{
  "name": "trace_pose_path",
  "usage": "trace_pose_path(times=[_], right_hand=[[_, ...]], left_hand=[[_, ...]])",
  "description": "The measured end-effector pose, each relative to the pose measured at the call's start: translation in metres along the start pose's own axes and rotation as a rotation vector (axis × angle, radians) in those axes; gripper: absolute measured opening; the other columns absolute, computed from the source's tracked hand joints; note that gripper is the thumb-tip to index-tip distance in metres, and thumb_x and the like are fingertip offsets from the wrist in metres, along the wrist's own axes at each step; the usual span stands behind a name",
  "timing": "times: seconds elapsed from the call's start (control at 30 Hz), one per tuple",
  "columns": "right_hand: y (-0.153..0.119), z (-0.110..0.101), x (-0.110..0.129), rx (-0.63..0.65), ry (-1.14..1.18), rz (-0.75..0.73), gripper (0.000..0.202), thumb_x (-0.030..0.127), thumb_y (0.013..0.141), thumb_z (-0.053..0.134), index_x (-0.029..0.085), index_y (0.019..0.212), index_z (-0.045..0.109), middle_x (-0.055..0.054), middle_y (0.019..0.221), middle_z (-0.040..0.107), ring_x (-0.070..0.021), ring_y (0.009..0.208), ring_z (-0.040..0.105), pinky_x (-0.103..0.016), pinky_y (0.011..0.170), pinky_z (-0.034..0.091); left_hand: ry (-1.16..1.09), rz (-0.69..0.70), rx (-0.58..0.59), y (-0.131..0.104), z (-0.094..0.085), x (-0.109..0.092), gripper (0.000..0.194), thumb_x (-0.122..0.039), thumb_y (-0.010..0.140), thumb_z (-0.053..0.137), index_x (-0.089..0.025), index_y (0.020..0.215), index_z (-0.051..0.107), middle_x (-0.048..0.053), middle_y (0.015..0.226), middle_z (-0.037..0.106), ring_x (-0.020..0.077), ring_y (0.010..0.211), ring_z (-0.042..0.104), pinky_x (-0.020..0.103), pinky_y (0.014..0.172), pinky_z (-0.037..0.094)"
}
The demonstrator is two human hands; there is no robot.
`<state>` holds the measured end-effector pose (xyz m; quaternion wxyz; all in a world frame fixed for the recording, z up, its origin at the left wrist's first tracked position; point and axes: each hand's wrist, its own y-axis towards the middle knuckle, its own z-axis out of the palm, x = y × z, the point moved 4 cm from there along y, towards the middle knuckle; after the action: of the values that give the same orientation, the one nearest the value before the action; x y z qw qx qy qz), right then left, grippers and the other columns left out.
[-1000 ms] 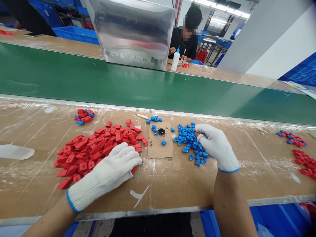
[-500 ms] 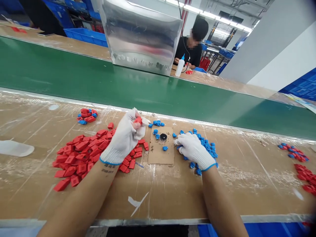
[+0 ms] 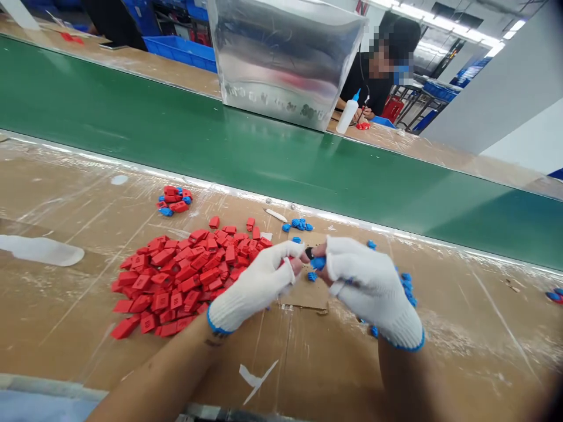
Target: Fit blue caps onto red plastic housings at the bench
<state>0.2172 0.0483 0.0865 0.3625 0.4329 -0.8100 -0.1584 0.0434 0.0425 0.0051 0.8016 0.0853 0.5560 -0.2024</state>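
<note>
My left hand point(image 3: 259, 278), in a white glove with bare fingertips, pinches a small red plastic block point(image 3: 288, 260), mostly covered by the fingers. Close by on the right, my gloved right hand point(image 3: 367, 284) grips a small blue plastic piece point(image 3: 317, 263). The two hands nearly meet above a cardboard sheet point(image 3: 303, 298). Part of a black round dish point(image 3: 309, 253) shows between them. On the cardboard lies a loose blue piece point(image 3: 312, 276). Beside my left hand spreads a heap of red blocks point(image 3: 176, 275); blue pieces point(image 3: 407, 284) lie partly hidden behind my right hand.
A small pile of mixed red and blue parts point(image 3: 175, 200) sits at the left. A green conveyor belt point(image 3: 176, 140) runs behind the table. Beyond it stand a metal panel point(image 3: 285, 64), a white bottle point(image 3: 347, 114) and a seated person point(image 3: 373, 76). Torn white tape point(image 3: 255, 378) sticks to the front.
My right hand has lifted from the blue pile and come left with a blue piece. My left hand has lowered toward it with the red block. The camera view has shifted.
</note>
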Motion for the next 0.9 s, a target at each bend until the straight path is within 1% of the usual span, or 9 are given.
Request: trace_pose_path(times=[0.13,0.3,0.43,0.53,0.6,0.63,0.73,0.8,0.9], right_hand=[[-0.003,0.021,0.008,0.030,0.054,-0.052,0.029,-0.002,0.091,0.060,0.025,0.083,0.062,-0.001,0.085,0.072,-0.0169,0.082,0.072,-0.030,0.070,0.058],[-0.005,0.029,-0.001,-0.024,0.148,0.098,0.024,0.007,0.097,0.061,0.026,0.089,0.072,-0.004,0.088,0.076,-0.0205,0.088,0.077,-0.033,0.074,0.065],[-0.002,0.021,-0.005,-0.161,0.171,0.095,0.027,0.002,0.092,0.066,0.028,0.092,0.074,-0.002,0.091,0.077,-0.0192,0.083,0.076,-0.030,0.069,0.063],[-0.002,0.002,-0.016,-0.196,0.047,0.127,0.027,0.003,0.088,0.071,0.029,0.091,0.075,-0.002,0.097,0.079,-0.0211,0.088,0.076,-0.033,0.073,0.063],[-0.002,-0.005,-0.028,-0.111,-0.051,0.177,0.022,0.005,0.089,0.070,0.027,0.086,0.073,-0.003,0.095,0.078,-0.0214,0.088,0.074,-0.034,0.076,0.061],[-0.003,-0.004,-0.034,-0.040,-0.099,0.208,0.020,0.007,0.091,0.068,0.026,0.084,0.070,-0.002,0.091,0.076,-0.0203,0.084,0.073,-0.033,0.073,0.059],[-0.008,0.007,-0.053,0.161,-0.181,0.331,0.012,0.014,0.094,0.062,0.023,0.088,0.065,0.000,0.079,0.072,-0.0159,0.065,0.065,-0.028,0.059,0.050],[-0.012,0.017,-0.061,0.214,-0.185,0.405,0.006,0.018,0.094,0.061,0.023,0.096,0.064,-0.001,0.082,0.074,-0.0148,0.061,0.064,-0.027,0.058,0.048],[-0.017,0.025,-0.066,0.216,-0.187,0.464,0.010,0.023,0.093,0.061,0.022,0.103,0.063,-0.004,0.092,0.079,-0.0157,0.063,0.068,-0.027,0.061,0.049]], left_hand=[[0.049,0.036,-0.015,-0.002,0.001,0.000,0.045,-0.063,0.096,0.071,-0.019,0.094,0.061,-0.006,0.067,0.048,0.0080,0.054,0.036,0.022,0.049,0.028],[0.035,0.071,-0.038,-0.002,-0.001,0.003,0.047,-0.062,0.098,0.069,-0.020,0.084,0.054,-0.007,0.065,0.044,0.0073,0.054,0.032,0.023,0.050,0.027],[-0.053,0.094,-0.046,-0.002,0.000,0.000,0.047,-0.060,0.099,0.069,-0.021,0.081,0.049,-0.008,0.064,0.042,0.0063,0.053,0.032,0.023,0.049,0.025],[-0.305,0.090,-0.125,0.001,-0.006,-0.006,0.039,-0.055,0.094,0.075,-0.019,0.097,0.059,-0.005,0.074,0.053,0.0075,0.057,0.045,0.022,0.051,0.034],[-0.460,0.118,-0.203,0.006,-0.013,-0.010,0.038,-0.044,0.089,0.080,-0.019,0.112,0.062,-0.002,0.085,0.061,0.0099,0.066,0.056,0.023,0.057,0.045],[-0.515,0.141,-0.242,0.008,-0.017,-0.012,0.038,-0.035,0.087,0.081,-0.019,0.116,0.062,-0.001,0.088,0.062,0.0106,0.069,0.059,0.024,0.061,0.049],[-0.595,0.160,-0.314,0.017,-0.026,-0.010,0.034,-0.017,0.086,0.078,-0.020,0.115,0.060,-0.003,0.084,0.061,0.0094,0.071,0.061,0.022,0.063,0.051],[-0.563,0.135,-0.327,0.019,-0.028,-0.007,0.027,-0.020,0.091,0.076,-0.020,0.111,0.058,-0.003,0.083,0.063,0.0083,0.067,0.060,0.021,0.060,0.050],[-0.445,0.142,-0.321,0.016,-0.027,-0.004,0.026,-0.039,0.097,0.074,-0.020,0.105,0.057,-0.001,0.081,0.068,0.0100,0.059,0.061,0.023,0.054,0.052]])
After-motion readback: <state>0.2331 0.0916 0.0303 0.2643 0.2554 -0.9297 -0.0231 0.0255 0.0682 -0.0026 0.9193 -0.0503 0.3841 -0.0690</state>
